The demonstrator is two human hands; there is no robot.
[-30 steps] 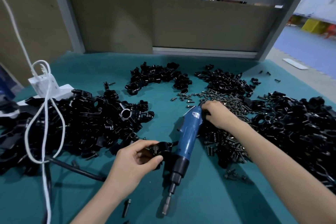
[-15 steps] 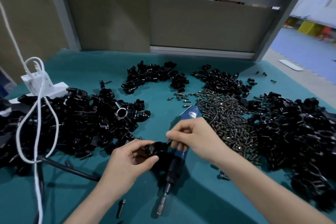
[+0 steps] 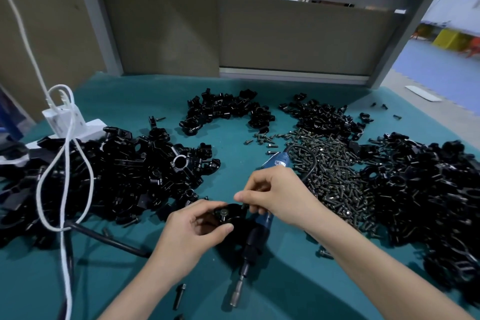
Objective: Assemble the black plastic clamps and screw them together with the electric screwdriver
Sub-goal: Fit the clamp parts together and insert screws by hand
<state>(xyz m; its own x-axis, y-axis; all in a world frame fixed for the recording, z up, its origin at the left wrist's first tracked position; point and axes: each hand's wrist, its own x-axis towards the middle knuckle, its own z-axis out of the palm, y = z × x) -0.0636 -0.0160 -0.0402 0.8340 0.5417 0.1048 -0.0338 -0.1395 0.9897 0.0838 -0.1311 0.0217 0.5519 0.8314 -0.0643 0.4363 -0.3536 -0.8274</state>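
Just left of the idle electric screwdriver (image 3: pixel 253 240), the left hand (image 3: pixel 192 231) grips a clamp (image 3: pixel 228 215) steady so the right hand (image 3: pixel 275 189), pinching a screw (image 3: pixel 244 206), can seat it.

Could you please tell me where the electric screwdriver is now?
Head view, centre: the electric screwdriver lies on the table beneath the right hand, beside the screw pile.

Black clamp (image 3: pixel 230 217), screw (image 3: pixel 224 213) upright on top, blue electric screwdriver (image 3: pixel 254 239) lying flat beside it, bit (image 3: pixel 237 293) pointing nearward
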